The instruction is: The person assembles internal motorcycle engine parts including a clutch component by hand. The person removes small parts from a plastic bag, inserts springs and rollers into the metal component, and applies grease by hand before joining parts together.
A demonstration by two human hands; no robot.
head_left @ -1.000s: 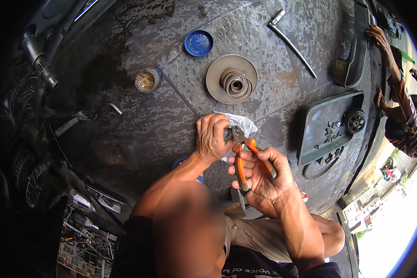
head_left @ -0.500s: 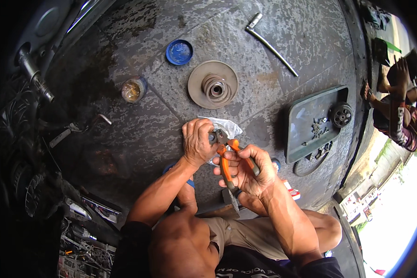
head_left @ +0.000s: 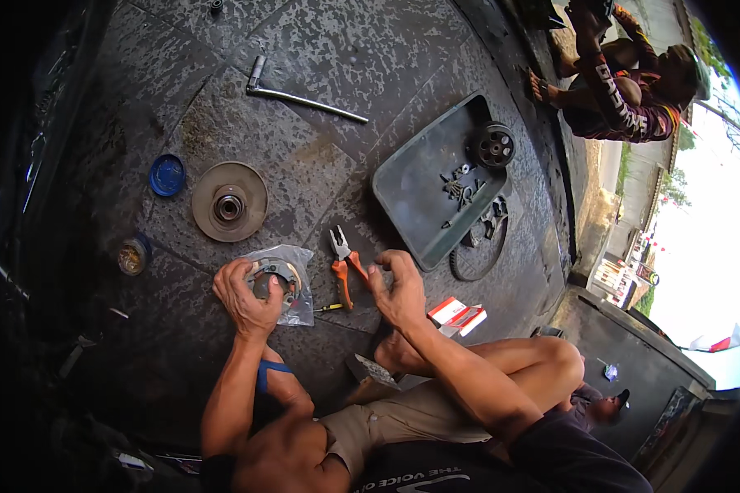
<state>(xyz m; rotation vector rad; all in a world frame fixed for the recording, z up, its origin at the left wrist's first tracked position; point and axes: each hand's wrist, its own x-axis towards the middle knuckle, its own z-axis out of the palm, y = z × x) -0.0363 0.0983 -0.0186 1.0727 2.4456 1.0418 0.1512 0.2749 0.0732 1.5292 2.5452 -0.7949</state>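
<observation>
My left hand is closed on the edge of a round metal part with curved pads, which looks like a clutch shoe assembly. Its thumb lies across the part, hiding some of it. Beneath it spreads a clear plastic bag. Combination pliers with orange and dark handles lie on the floor to the right of the bag, jaws pointing away from me. Just right of their handles, my right hand is held with fingers loosely bent and apart, nothing in it. A yellow-tipped thin tool sits between bag and pliers.
Beyond the bag are a pulley disc, a blue lid, a grease jar and a socket wrench. A tray holds bolts and a clutch drum. A red-white box is near my right forearm. Another person sits far right.
The pliers, earlier in my right hand at the round part, now lie on the floor, released. My left hand still holds the part. The view has swung to the right.
</observation>
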